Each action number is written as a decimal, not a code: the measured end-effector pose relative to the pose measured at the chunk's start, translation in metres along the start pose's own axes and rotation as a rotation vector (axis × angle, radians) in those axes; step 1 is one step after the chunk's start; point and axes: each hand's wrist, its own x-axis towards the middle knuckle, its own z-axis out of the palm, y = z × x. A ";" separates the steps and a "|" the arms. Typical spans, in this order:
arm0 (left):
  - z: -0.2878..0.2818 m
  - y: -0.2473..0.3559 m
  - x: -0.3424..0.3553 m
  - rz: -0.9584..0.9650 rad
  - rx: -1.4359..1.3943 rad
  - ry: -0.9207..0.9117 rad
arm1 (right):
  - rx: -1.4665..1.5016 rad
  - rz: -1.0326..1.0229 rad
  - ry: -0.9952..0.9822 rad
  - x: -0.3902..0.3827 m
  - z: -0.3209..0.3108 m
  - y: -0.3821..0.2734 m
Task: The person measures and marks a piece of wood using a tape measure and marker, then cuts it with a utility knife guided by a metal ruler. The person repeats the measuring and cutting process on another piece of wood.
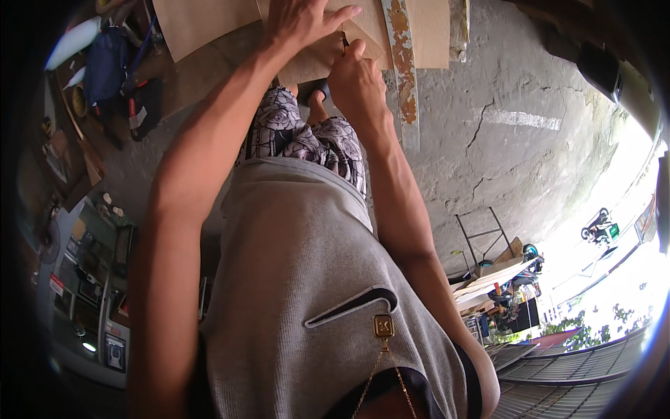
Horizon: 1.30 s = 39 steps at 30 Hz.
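Observation:
At the top of the head view, my left hand (301, 22) is over a brown sheet of thin board or cardboard (357, 15), its thumb stretched out to the right; its fingertips are cut off by the frame edge. Just below and to the right, my right hand (357, 75) is closed around a slim, dark-tipped tool (345, 40), perhaps a cutter; the fist hides most of it. The tool's tip points up toward the left thumb, at the sheet's edge. To the right of this hand lies a long metal strip (401, 49) with flaking paint, across the sheets.
Another brown sheet (202, 24) spreads to the left. Beyond it sit a dark blue bag (106, 66) and assorted tools. Cracked concrete floor (481, 133) extends right, with a metal-framed cart (481, 234) farther off. Glass display cases (87, 279) stand at lower left.

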 end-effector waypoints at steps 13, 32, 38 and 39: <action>0.014 -0.004 0.014 0.069 0.014 -0.110 | -0.027 -0.018 0.002 0.002 0.005 0.006; 0.014 0.001 0.014 -0.089 0.168 -0.368 | -0.016 0.030 -0.060 -0.005 0.009 0.008; 0.019 0.002 0.012 -0.062 0.153 -0.306 | -0.005 0.034 -0.053 -0.020 0.012 0.016; 0.019 0.001 0.012 -0.054 0.160 -0.300 | -0.008 0.039 -0.058 -0.022 0.013 0.018</action>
